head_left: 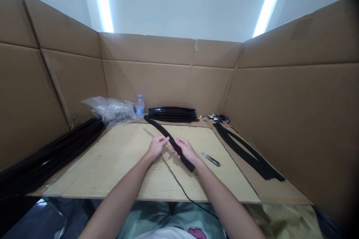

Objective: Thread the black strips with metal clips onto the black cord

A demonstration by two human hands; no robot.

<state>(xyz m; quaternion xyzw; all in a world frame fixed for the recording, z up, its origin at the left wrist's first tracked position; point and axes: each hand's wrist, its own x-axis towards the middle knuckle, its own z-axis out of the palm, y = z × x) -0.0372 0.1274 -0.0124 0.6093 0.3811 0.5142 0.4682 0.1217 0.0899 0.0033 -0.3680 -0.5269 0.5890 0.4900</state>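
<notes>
A long black strip (165, 133) lies slanted across the wooden board (117, 160), from the far left down to its near end by my right wrist. My left hand (157, 146) has its fingers pinched together at the strip's left edge, where a thin black cord (176, 181) starts and runs back toward my lap. My right hand (184, 148) grips the strip from the right side, fingers curled over it. Both hands sit close together at the middle of the board.
Small snips (211, 159) lie right of my right hand. More black strips lie at the right (246, 153), stacked at the back (172, 114) and piled along the left (53, 153). A water bottle (139, 106) and plastic bags (110, 109) stand at the back. Cardboard walls (294, 112) surround the board.
</notes>
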